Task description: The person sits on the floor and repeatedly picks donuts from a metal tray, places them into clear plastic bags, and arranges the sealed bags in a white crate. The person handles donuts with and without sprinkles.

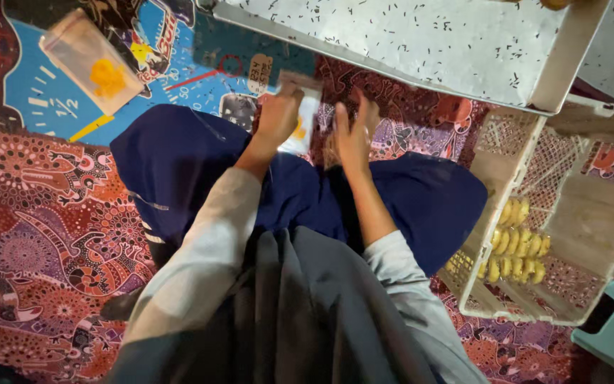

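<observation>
Two hands meet at a small clear plastic packet (301, 121) with something yellow inside, lying just above the frame's centre on the patterned mat (44, 213). The left hand (277, 117) has its fingers closed on the packet's left edge, partly covering it; the right hand (353, 131) stands just beside its right edge, fingers spread, holding nothing I can make out. Such a packet looks light, limp and slippery, best pinched at its top edge. A similar packet (90, 60) lies at upper left.
</observation>
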